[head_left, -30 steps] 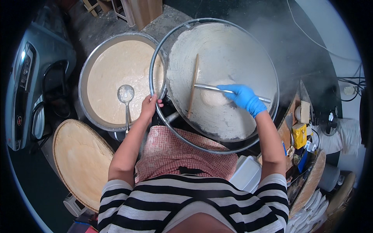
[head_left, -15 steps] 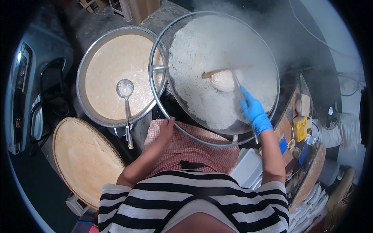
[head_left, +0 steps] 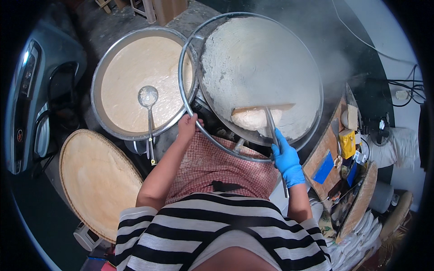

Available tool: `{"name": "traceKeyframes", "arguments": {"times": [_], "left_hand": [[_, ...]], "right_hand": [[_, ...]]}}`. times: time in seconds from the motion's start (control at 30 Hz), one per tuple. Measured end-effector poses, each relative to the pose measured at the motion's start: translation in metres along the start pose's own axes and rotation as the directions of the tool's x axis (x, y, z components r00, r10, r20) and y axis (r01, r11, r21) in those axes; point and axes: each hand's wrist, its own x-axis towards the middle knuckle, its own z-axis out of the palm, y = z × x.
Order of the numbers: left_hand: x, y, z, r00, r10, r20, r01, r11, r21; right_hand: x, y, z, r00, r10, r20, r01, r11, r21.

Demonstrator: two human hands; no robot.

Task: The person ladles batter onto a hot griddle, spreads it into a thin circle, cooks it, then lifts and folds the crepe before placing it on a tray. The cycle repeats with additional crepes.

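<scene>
The spreader (head_left: pixel 263 109), a flat wooden bar on a thin metal handle, lies across the near part of the round griddle (head_left: pixel 257 67), pushing a thick lump of pale batter (head_left: pixel 253 119) ahead of it. From the head view we see the griddle as a wide, shallow disc coated in a thin, matte, whitish layer, with steam drifting off its far side. Our right hand (head_left: pixel 286 159), in a smooth blue glove, is closed around the spreader's handle just off the griddle's near edge. Our bare left hand (head_left: pixel 187 128) grips the thin metal ring (head_left: pixel 183 90) that circles the griddle, fingers curled over it. To the left sits a big metal basin (head_left: pixel 100 86) of creamy, glossy batter with a steel ladle (head_left: pixel 148 101) resting in it. Nearer us lies a round woven tray (head_left: pixel 97 180), tan and finely textured. A red checked apron (head_left: pixel 217 167) covers our lap.

Half a second ago our left hand hung lower, over the apron; now it has come up to the ring. The spreader has swung nearer to us, and the batter lump has moved with it.
</scene>
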Motion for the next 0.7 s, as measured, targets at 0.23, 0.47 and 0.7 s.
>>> {"name": "traceKeyframes", "arguments": {"times": [0.23,0.47,0.7], "left_hand": [[-0.018,-0.021,0.009,0.998,0.053,-0.026,-0.053,0.998,-0.016],[-0.079,-0.064,0.043,0.996,-0.085,-0.011,0.085,0.996,-0.009],[-0.062,-0.07,0.029,1.0,0.012,-0.001,-0.012,0.99,0.141]], "right_hand": [[-0.013,-0.001,-0.002,0.998,0.067,0.013,-0.067,0.917,0.394],[0.045,0.061,-0.047,0.993,0.091,0.074,-0.117,0.767,0.631],[0.118,0.061,-0.046,0.938,-0.13,0.322,-0.025,0.899,0.437]]}}
